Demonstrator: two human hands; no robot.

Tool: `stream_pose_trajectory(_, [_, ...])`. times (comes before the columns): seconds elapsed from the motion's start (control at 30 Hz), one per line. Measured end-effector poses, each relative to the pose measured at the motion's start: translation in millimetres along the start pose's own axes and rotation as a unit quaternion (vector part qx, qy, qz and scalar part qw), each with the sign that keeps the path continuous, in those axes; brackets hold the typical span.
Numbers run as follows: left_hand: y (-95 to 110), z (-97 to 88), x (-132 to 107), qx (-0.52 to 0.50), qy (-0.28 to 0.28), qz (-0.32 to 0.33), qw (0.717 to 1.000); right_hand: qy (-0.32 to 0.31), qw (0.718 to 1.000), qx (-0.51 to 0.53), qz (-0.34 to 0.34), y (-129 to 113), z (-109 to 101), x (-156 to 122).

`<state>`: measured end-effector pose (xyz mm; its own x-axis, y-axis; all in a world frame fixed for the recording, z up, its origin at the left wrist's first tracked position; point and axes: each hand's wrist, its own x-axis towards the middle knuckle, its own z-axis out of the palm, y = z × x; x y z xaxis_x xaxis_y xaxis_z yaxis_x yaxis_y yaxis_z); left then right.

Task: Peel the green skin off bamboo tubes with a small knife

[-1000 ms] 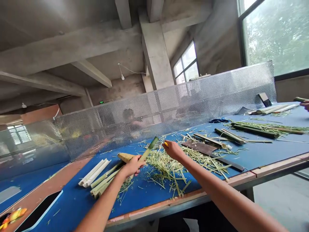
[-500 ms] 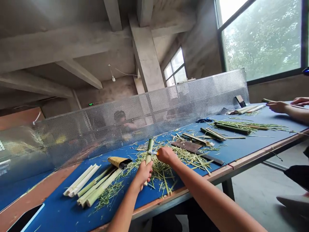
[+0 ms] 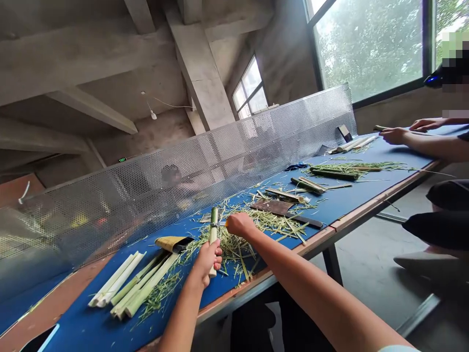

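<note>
The left hand [image 3: 208,259] wraps tightly around a bamboo piece [image 3: 214,235] left of the shavings heap [image 3: 240,244]; the right hand [image 3: 242,226], fisted, hides most of a yellow-handled tool [image 3: 226,223], its metal end indistinct.

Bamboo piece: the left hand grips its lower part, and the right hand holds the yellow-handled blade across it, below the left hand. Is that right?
Not quite: the head view shows the right hand holding the yellow-handled blade across the bamboo piece above the left hand, not below. The left hand does grip the lower part.
</note>
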<state>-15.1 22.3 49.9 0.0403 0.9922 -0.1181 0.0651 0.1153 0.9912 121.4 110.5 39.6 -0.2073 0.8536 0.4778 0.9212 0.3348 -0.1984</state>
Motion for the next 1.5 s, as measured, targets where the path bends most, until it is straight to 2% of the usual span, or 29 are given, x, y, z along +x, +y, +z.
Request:
stream_pose_trajectory(0.13, [4, 3.2, -5, -0.013, 0.006, -0.022, 1.0, -0.002, 1.0, 0.017, 0.012, 5, 2, 4])
stream_pose_trajectory(0.3, [-4, 9.9, -16, -0.015, -0.031, -0.057, 0.998, -0.008, 0.994, 0.027, 0.104, 24, 0, 8])
stream_pose_trajectory(0.5, [-4, 3.6, -25, 0.007, -0.031, -0.057, 0.998, 0.001, 0.995, 0.019, 0.103, 26, 0, 7])
stream_pose_trajectory(0.63, [0, -3.4, -27, -0.091, -0.074, -0.086, 0.989, 0.021, 0.995, 0.01, 0.099, 22, 1, 7])
stream_pose_trajectory(0.73, [5, -2.7, -27, -0.184, -0.109, -0.148, 0.966, 0.026, 0.995, 0.014, 0.091, 21, 3, 8])
stream_pose_trajectory(0.8, [6, 0.4, -26, -0.193, -0.105, -0.164, 0.962, 0.024, 0.995, 0.019, 0.094, 19, 5, 8])
stream_pose_trajectory(0.93, [3, 3.6, -24, -0.068, -0.015, -0.1, 0.993, 0.0, 0.995, 0.028, 0.095, 13, 6, 8])
stream_pose_trajectory(1.0, [-1, 0.9, -25, -0.026, 0.0, -0.071, 0.997, -0.012, 0.997, 0.034, 0.07, 11, 6, 6])
stream_pose_trajectory(1.13, [-3, -3.1, -28, -0.028, -0.005, -0.053, 0.998, -0.005, 1.0, 0.019, 0.021, 9, -3, 8])
stream_pose_trajectory(1.27, [12, -1.1, -27, -0.092, -0.009, -0.058, 0.994, 0.019, 0.999, 0.001, 0.051, 2, -18, 27])
stream_pose_trajectory(1.37, [21, -8.6, -28, -0.127, -0.022, -0.056, 0.99, 0.025, 0.999, 0.01, 0.041, -11, -26, 36])
stream_pose_trajectory(1.5, [12, -23.7, -37, -0.102, -0.03, -0.039, 0.994, 0.019, 0.999, 0.004, 0.028, -19, -28, 23])
